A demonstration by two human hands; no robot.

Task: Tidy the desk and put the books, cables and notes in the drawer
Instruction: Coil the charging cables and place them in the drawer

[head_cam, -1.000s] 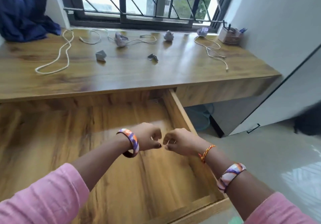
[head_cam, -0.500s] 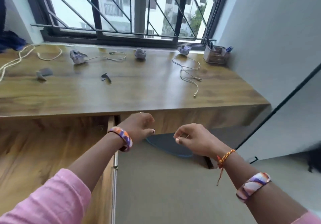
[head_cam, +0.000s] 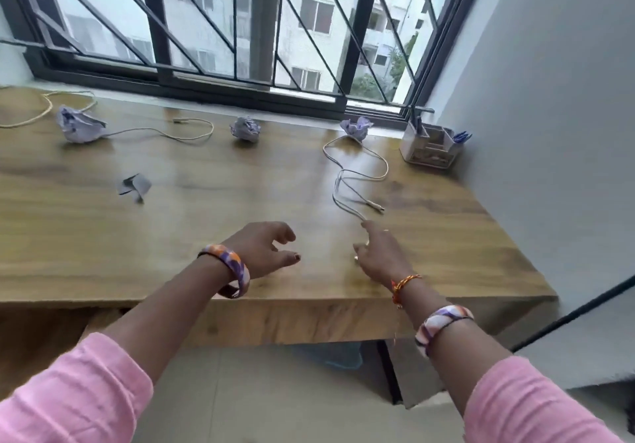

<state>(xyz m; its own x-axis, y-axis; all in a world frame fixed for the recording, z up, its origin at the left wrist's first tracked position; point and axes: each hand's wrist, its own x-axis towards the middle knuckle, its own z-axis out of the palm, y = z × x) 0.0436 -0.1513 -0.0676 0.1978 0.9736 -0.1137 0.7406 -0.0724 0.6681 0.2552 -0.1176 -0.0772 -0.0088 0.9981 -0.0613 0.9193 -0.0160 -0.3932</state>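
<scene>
The right hand is the nearer one to the pale cable on the right half of the bench, and its forefinger is stretched out so that the tip lies just at the cable's near bend, touching it or a hair short (the blur does not let me say which). The grip there is loosely spread and holds nothing yet. From that fingertip the cable runs away toward the window edge: it snakes back in two loose loops and ends by a crumpled purple note near the back right corner, with a plug end lying just to the right of the near bend. So its long axis goes front to back, roughly in line with the reaching arm. The left hand hovers over the front edge with fingers spread and slightly curled, empty, and well left of the cable; I judge the pick falls to the right.
</scene>
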